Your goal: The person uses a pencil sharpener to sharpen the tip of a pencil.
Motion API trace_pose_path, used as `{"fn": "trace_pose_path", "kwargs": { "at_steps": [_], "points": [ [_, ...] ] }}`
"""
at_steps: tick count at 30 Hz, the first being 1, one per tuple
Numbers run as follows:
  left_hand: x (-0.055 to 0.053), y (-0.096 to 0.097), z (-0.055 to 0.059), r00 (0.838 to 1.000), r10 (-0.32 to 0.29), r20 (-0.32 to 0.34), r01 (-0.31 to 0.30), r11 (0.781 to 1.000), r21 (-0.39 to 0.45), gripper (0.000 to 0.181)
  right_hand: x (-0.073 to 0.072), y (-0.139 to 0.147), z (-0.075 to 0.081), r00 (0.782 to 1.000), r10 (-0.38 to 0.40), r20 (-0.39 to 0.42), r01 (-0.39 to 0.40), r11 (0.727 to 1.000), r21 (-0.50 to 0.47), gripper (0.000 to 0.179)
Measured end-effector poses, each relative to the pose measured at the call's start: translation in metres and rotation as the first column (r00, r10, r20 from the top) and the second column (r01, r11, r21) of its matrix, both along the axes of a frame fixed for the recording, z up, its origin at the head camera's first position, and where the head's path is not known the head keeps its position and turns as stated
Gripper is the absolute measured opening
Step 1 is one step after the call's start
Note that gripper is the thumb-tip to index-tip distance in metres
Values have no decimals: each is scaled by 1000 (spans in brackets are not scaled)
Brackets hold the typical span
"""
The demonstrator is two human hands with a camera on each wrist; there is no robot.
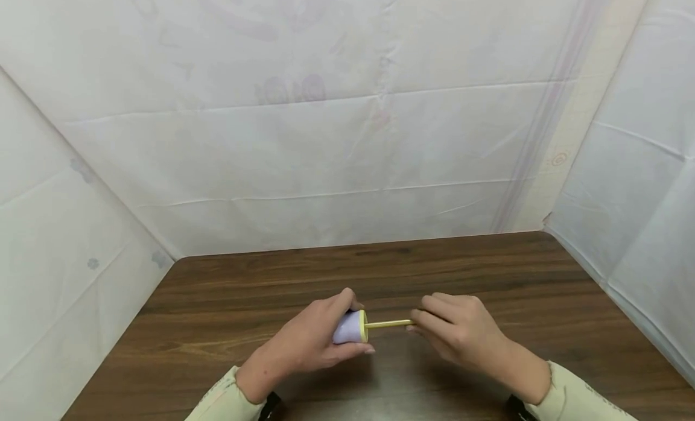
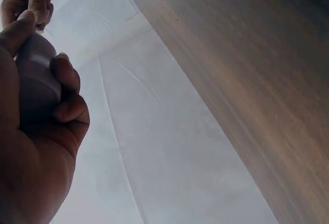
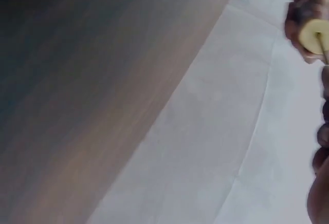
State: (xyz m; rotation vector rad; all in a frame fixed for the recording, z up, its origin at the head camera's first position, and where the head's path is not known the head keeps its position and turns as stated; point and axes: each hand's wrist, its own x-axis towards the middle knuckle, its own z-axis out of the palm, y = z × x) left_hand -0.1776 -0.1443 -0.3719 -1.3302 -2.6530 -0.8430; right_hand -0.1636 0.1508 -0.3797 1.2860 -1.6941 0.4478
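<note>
My left hand [image 1: 304, 339] grips a lilac, cup-shaped pencil sharpener [image 1: 347, 329] from its left side, thumb and fingers wrapped about the body. Its yellow end faces right, and a thin yellow pencil [image 1: 388, 324] enters it there. The right hand [image 1: 461, 329] pinches the pencil's other end, which its fingers hide. In the left wrist view the sharpener [image 2: 38, 77] lies between thumb and curled fingers. The right wrist view catches the round yellow end [image 3: 310, 35] at its right edge, with the pencil running into a hole near the middle. Both hands are held above the table.
A dark brown wood-grain table [image 1: 228, 300] spreads under the hands. White cloth [image 1: 326, 161] with faint prints hangs behind it, and more white cloth [image 1: 641, 186] stands on the right and left sides.
</note>
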Motion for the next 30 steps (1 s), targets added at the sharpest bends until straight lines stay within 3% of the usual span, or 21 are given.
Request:
{"fn": "trace_pose_path", "kwargs": {
  "at_steps": [1, 3, 5, 6, 8, 9, 10, 11, 12, 15, 18, 19, 20, 21, 22, 23, 24, 26, 27, 29, 30],
  "points": [
    [0, 0, 0, 1000, -8, 21, 8, 1000, 6, 50, -1, -2, 2, 994, -6, -107, 4, 1000, -12, 28],
    [-1, 1, -1, 998, -27, 53, 26, 1000, 14, 49, -1, -5, 6, 970, -26, -242, 17, 999, -41, 35],
    [-1, 1, -2, 997, -42, 58, 41, 999, 14, 49, 1, -6, 6, 963, -48, -264, 31, 997, -66, 37],
    [-1, 1, -2, 998, -43, 53, 43, 999, 11, 49, 2, -7, 5, 972, -56, -230, 40, 997, -73, 38],
    [0, 1, -2, 999, -39, 31, 39, 999, -4, 49, 7, -7, 0, 997, -58, -52, 54, 995, -82, 36],
    [0, 2, -2, 999, -35, 6, 35, 999, -15, 49, 9, -6, -2, 995, -60, 85, 67, 994, -84, 34],
    [0, 2, -2, 999, -28, -21, 28, 999, -25, 49, 12, -6, -5, 970, -60, 236, 83, 993, -89, 32],
    [0, 2, -2, 999, -24, -47, 22, 999, -36, 49, 15, -5, -6, 920, -55, 389, 100, 990, -95, 31],
    [0, 2, -1, 997, -21, -77, 17, 999, -47, 49, 17, -4, -6, 846, -49, 530, 120, 988, -101, 32],
    [-1, 5, -2, 986, -39, -160, 26, 996, -81, 49, 21, 0, -5, 567, -30, 823, 171, 982, -82, 32],
    [-1, 6, -3, 971, -78, -228, 51, 991, -122, 48, 20, 4, -2, 274, 21, 961, 128, 990, -58, 32],
    [-1, 6, -3, 965, -88, -247, 55, 989, -137, 48, 20, 5, -2, 198, 30, 980, 107, 993, -52, 35],
    [-1, 6, -4, 960, -93, -265, 54, 987, -149, 48, 19, 6, -2, 138, 36, 990, 91, 995, -48, 36],
    [0, 6, -4, 957, -95, -274, 53, 986, -156, 48, 18, 6, -3, 110, 32, 993, 77, 996, -40, 36],
    [0, 6, -4, 958, -92, -270, 50, 986, -156, 48, 17, 7, -4, 111, 18, 994, 71, 997, -26, 36],
    [0, 6, -4, 961, -85, -262, 45, 987, -155, 48, 17, 7, -4, 142, 4, 990, 66, 998, -13, 33],
    [0, 5, -3, 966, -74, -249, 38, 988, -149, 49, 16, 7, -5, 213, -15, 977, 63, 998, 1, 27],
    [-1, 4, -1, 976, -48, -211, 21, 992, -128, 49, 15, 6, -7, 422, -46, 906, 67, 998, 19, 12],
    [-1, 3, 0, 981, -36, -191, 15, 994, -111, 49, 13, 5, -8, 545, -62, 836, 64, 997, 32, 10],
    [-2, 1, 1, 989, -16, -146, 4, 997, -81, 50, 9, 3, -9, 802, -68, 594, 40, 997, 60, 7],
    [-2, 0, 2, 992, -12, -122, 4, 998, -65, 51, 7, 2, -9, 902, -69, 426, 42, 996, 74, 11]
  ]
}}
